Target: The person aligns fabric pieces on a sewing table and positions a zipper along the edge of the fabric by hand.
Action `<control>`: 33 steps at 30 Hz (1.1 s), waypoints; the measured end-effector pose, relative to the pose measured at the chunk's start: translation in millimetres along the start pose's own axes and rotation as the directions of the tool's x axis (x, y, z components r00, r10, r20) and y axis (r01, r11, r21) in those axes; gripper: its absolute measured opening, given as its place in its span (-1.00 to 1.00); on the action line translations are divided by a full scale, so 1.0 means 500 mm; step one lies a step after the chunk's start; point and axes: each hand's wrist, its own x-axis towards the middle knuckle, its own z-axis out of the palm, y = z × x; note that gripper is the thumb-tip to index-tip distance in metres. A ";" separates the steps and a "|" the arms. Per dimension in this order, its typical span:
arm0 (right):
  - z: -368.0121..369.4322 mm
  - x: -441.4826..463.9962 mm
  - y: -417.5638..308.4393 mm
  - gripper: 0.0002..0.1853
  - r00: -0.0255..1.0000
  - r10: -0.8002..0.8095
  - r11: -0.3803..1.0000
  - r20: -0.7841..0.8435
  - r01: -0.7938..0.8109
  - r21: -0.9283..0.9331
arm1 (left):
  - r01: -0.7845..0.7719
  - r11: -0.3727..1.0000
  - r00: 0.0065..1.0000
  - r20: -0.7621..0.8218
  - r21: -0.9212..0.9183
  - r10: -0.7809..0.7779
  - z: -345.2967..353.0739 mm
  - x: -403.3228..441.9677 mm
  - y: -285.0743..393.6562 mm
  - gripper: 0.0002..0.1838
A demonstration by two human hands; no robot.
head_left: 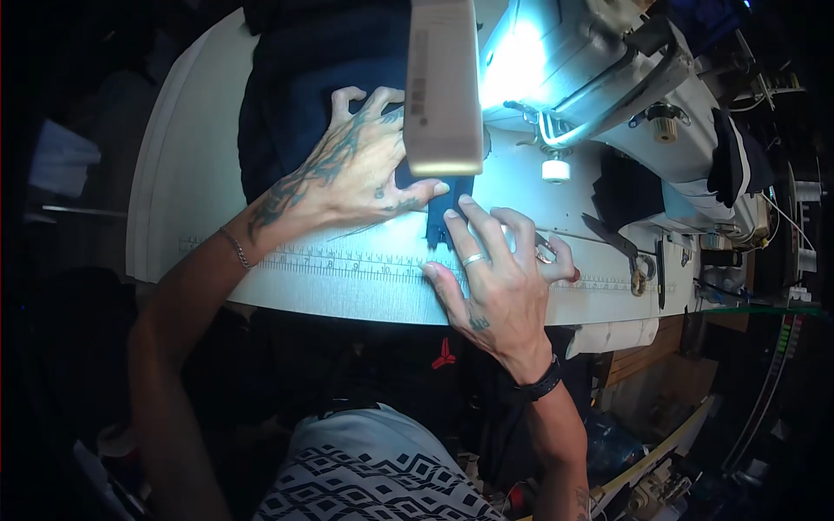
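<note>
Both hands are palm-down, fingers spread + loosely bent, nothing clenched afaict. Left hand (352,169) is on the soft-looking dark navy cloth (291,100), thumb tip at the narrow, flat, dark blue fabric strip (439,230). Right hand (499,273) has a couple of fingertips on the strip's right side; its thumb's off on the near side, apart from it.

So the strip's basically btwn the hands, near end pointing at the wearer, w/ the bulk of the cloth far left. Beige rounded bar (443,95) hides some of it, so can't tell how they join.

Handling-wise, imo: light, floppy, not fragile, prob a bit slidey on the smooth white tabletop (187,165). I'd pin the cloth flat w/ a palm + pinch the strip by its near end. Printed ruler scale (347,262) is just nearer; white sewing machine (599,74)'s far right.
</note>
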 end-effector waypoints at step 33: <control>-0.268 -0.146 0.293 -0.65 0.826 0.060 0.974 -0.560 -0.172 -0.150 | 0.243 0.954 0.963 -0.072 -0.178 -0.259 0.000 0.103 -0.048 -0.34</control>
